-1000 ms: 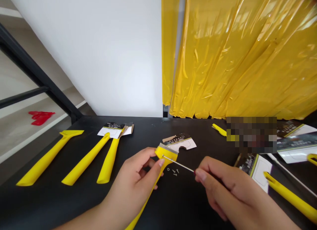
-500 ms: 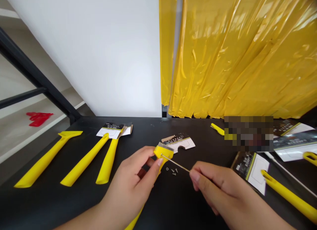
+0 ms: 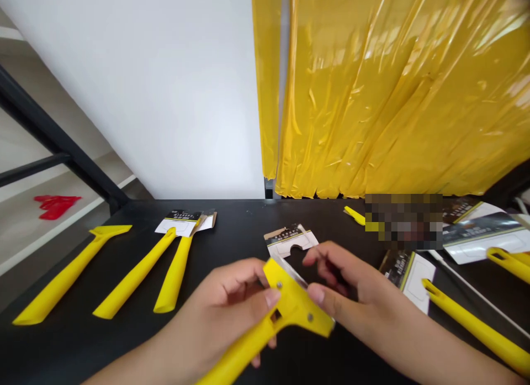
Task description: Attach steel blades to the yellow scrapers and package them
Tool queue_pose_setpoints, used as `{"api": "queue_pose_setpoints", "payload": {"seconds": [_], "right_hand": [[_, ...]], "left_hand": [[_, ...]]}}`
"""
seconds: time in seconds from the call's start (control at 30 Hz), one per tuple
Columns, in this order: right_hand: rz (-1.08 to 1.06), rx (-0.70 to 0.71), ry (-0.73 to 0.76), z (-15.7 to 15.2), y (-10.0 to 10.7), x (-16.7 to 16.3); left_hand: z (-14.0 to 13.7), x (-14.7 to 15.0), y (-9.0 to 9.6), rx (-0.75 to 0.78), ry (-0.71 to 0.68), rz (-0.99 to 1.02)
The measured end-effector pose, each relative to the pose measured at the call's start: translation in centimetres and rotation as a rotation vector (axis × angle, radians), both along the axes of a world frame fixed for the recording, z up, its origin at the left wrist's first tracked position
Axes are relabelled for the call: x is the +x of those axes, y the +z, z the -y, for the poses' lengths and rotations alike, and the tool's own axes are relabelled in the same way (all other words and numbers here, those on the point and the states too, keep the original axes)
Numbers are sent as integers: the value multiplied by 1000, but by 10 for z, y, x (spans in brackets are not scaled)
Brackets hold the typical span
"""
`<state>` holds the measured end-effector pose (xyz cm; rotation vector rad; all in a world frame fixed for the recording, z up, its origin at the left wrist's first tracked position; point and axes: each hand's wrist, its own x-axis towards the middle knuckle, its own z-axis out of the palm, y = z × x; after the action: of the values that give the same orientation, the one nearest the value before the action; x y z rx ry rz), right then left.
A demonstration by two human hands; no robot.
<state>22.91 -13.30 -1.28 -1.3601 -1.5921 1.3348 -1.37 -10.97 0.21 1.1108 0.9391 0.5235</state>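
A yellow scraper (image 3: 296, 307) is in my left hand (image 3: 236, 302), which is wrapped round it just below the head, with the thumb on its face. Two screws sit in the wide head, and a thin metal blade (image 3: 292, 272) runs along its far edge. My right hand (image 3: 351, 285) is at that edge with thumb and fingers apart; the thumb tip looks to be touching the head. No tool shows in the right hand. Just beyond lies a printed card (image 3: 285, 244) with a cut-out.
Several yellow scrapers (image 3: 70, 280) lie at the left, two under a carded label (image 3: 178, 222). More carded yellow handles (image 3: 476, 324) and a white cable (image 3: 476, 288) lie at the right of the black table (image 3: 232, 236). Yellow plastic sheeting (image 3: 393, 98) hangs behind.
The scraper has turned and come nearer, its head now face-on to me. The thin rod has left my right hand's grasp, and that hand has moved to the blade edge. Small screws on the table are hidden.
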Motion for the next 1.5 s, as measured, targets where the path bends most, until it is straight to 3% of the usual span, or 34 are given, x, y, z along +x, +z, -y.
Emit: {"api": "queue_pose_setpoints", "payload": {"seconds": [0.07,0.17,0.27,0.33,0.4,0.5,0.63,0.8,0.97,1.17,1.5], "right_hand": [[-137,-142,172,-3,-1,-2],[-335,-247,255,-6,1,-1],[-496,-291,100,-10,4,5],[-595,-261,-54,-15,7,11],[-706,-172,-201,-20,9,16],[-827,-43,-369,-27,13,22],[-851,1,-441,-34,14,27],[-853,9,-454,-36,11,29],[-853,16,-449,-34,11,28],[-847,21,-457,-34,11,29],[-836,73,-516,-37,15,33]], "left_hand": [[7,7,-1,-70,-74,25],[5,12,1,63,-114,16],[-19,9,7,320,-7,-78],[-41,9,11,487,33,-275],[-62,14,10,781,-102,-559],[-82,28,3,894,-183,-671],[-94,44,-6,928,-253,-798],[-98,44,-5,981,-296,-911],[-94,43,-3,1003,-337,-922],[-104,46,0,928,-368,-883],[-121,24,15,759,-116,-542]]}}
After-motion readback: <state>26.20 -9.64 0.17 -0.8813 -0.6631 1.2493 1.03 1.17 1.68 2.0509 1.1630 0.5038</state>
